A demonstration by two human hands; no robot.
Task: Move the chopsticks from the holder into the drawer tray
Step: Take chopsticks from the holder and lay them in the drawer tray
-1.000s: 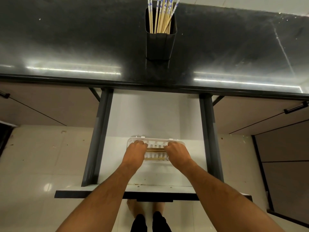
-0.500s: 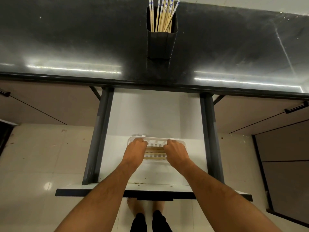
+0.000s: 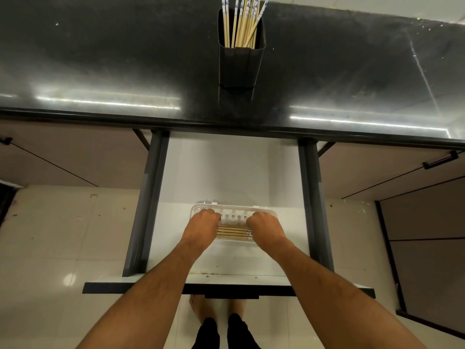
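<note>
Both hands down in open drawer (image 3: 251,258): left hand (image 3: 202,226) and right hand (image 3: 266,229) curled, gripping ends of chopsticks (image 3: 232,232) lying flat in white tray (image 3: 234,210). Farther back, more chopsticks (image 3: 242,23) stand upright in black holder (image 3: 240,64) on bench (image 3: 100,59).

Glossy black countertop (image 3: 100,71), translucent plastic tray (image 3: 234,210)

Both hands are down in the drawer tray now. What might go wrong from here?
The left hand and right hand cover the ends of the chopsticks in the tray, so a stick could lift out with them. The holder is still crowded with leaning sticks; a hasty grab may tip it.
</note>
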